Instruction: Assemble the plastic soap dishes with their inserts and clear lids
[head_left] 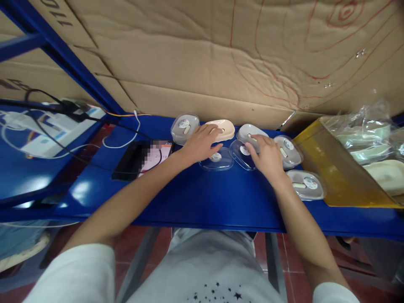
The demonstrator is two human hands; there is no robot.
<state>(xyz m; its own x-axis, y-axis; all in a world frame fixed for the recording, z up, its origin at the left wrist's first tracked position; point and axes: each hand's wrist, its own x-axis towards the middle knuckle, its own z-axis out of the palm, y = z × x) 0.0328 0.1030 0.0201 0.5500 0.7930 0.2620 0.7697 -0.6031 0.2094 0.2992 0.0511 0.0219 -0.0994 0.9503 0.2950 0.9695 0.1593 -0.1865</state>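
Note:
My left hand [203,142] lies with its fingers stretched over a beige soap dish [227,129], thumb apart. Just below it is a clear plastic lid [221,162] with a round label. My right hand [267,155] reaches over a grey soap dish [248,131], fingers extended and thumb spread. A second clear lid [240,155] lies by that thumb. Both hands partly hide the dishes beneath them. Lidded grey soap dishes stand around: one at the left [184,130], one beside my right hand [290,148], another nearer me [307,185].
A yellow bin [328,168] at the right holds pale green and cream dishes in plastic bags. Left of my hands lies a phone [154,155] with a cable across it. A power strip [59,130] sits further left. Cardboard [176,63] walls the back of the blue table [202,198].

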